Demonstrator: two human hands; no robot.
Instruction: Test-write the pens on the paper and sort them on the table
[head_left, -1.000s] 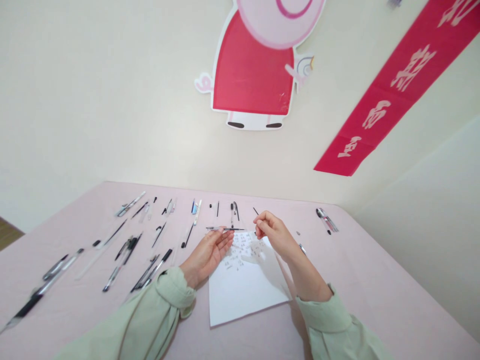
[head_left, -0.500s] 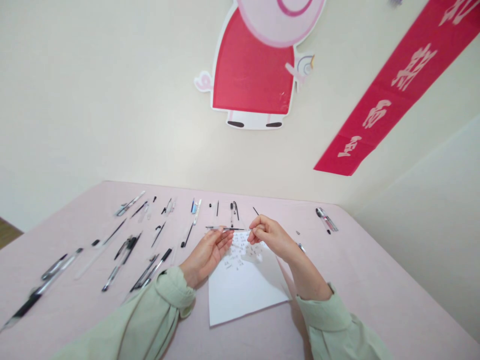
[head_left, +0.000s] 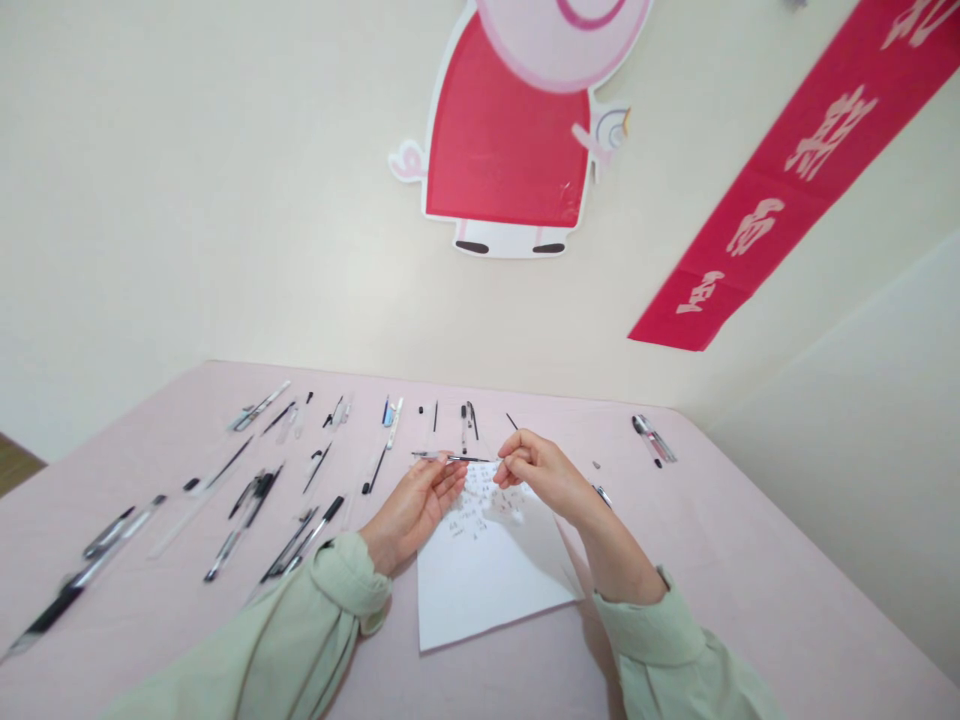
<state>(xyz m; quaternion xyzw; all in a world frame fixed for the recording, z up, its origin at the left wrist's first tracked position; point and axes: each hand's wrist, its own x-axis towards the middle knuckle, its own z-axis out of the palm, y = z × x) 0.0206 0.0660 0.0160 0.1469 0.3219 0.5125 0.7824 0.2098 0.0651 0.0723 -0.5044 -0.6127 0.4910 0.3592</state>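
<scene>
My left hand (head_left: pixel 420 505) is closed on a clear pen barrel, thumb on top and the other fingers curled below. A thin dark pen refill (head_left: pixel 471 459) sticks out of the barrel to the right. Its pale far end reaches the fingertips of my right hand (head_left: pixel 546 478), which are pinched together there; the exact contact is too small to see. Both hands are over the top of a white sheet of paper (head_left: pixel 487 600) with handwriting on its upper part.
Several pens, refills, caps and clear barrels lie across the left and back of the pink tabletop (head_left: pixel 720 600). A small group of pens (head_left: pixel 654 440) lies at the back right. A silvery piece (head_left: pixel 602 495) is beside my right wrist. The wall rises behind the table.
Almost nothing differs. Both hands keep the same grip, with the refill lined up between them; my right fingers have shifted only very slightly.
</scene>
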